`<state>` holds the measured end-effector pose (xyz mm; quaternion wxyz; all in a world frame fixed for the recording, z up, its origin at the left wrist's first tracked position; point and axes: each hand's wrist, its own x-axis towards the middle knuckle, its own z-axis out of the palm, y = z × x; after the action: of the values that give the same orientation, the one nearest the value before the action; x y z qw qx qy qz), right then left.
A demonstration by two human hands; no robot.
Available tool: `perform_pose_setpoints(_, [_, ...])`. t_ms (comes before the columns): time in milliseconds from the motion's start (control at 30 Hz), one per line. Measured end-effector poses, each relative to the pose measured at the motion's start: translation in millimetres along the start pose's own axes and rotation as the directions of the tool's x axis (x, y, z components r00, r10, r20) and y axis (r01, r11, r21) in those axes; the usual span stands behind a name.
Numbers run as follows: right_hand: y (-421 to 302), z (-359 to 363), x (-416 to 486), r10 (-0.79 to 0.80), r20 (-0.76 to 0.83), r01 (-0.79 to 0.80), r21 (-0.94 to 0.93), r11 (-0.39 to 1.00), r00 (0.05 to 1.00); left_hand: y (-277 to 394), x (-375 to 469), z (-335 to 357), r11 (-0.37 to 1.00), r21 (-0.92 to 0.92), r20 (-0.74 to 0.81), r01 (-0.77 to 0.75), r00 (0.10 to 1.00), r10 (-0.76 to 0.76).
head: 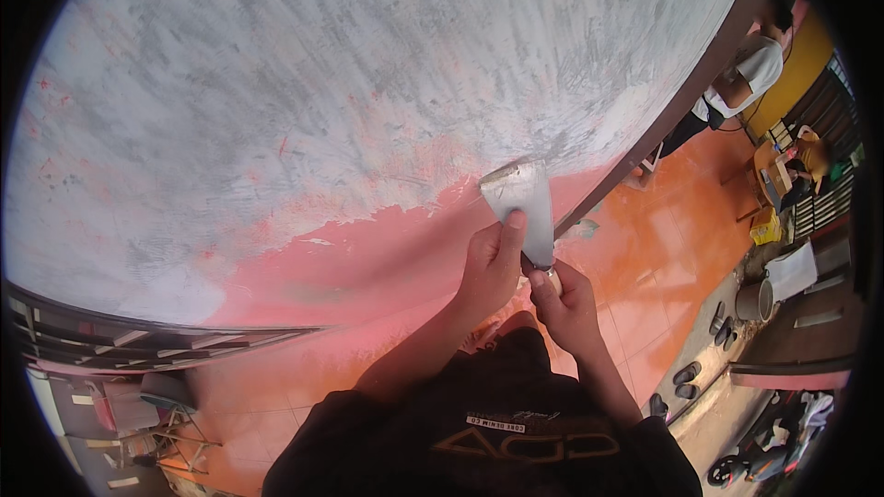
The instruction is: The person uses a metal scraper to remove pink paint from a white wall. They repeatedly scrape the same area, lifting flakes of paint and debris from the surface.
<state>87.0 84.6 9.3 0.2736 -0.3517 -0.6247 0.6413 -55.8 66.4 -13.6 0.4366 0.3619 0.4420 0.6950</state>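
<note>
A wide-bladed putty knife (523, 193) is held in both hands in front of a wall. My right hand (566, 300) is closed around its pale handle (554, 280). My left hand (494, 255) grips the lower blade, thumb laid along the metal and its other fingers partly hidden. The blade's wide edge is at the wall, near where a patchy white-grey coat (276, 103) meets bare pink paint (366, 248). Residue marks the blade near that edge. Streaks and small reddish spots show through the pale coat.
Brown trim (663, 131) borders the wall at right; a slatted frame (138, 344) is at lower left. Orange tiles (642, 276) bear whitish dust. A person in a white shirt (749, 76) stands beyond the trim. Another sits by a wooden table (763, 162). Sandals (687, 379) and a bucket (754, 300) line the floor's edge.
</note>
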Motion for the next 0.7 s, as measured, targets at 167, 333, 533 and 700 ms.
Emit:
perform_pose_setpoints(167, [-11.4, 14.0, 24.4, -0.178, 0.032, 0.180, -0.068, 0.981, 0.983, 33.4, 11.8, -3.2, 0.982, 0.122, -0.053, -0.143, 0.987, 0.150])
perform_pose_setpoints(333, [-1.2, 2.7, 7.3, -0.094, 0.030, 0.096, -0.079, 0.992, 0.995, 17.7, -2.3, -4.6, 0.990, 0.137, -0.036, 0.014, 0.999, -0.009])
perform_pose_setpoints(533, [9.7, -0.1, 2.9, -0.057, -0.005, 0.056, -0.103, 0.993, 0.998, -1.0, -2.2, -2.0, 0.996, 0.076, -0.045, 0.043, 0.998, -0.039])
perform_pose_setpoints(700, [5.9, 6.4, 11.6, -0.131, 0.001, 0.131, -0.025, 0.991, 0.991, -5.8, 1.6, -1.4, 0.992, 0.118, -0.123, -0.045, 0.991, 0.060])
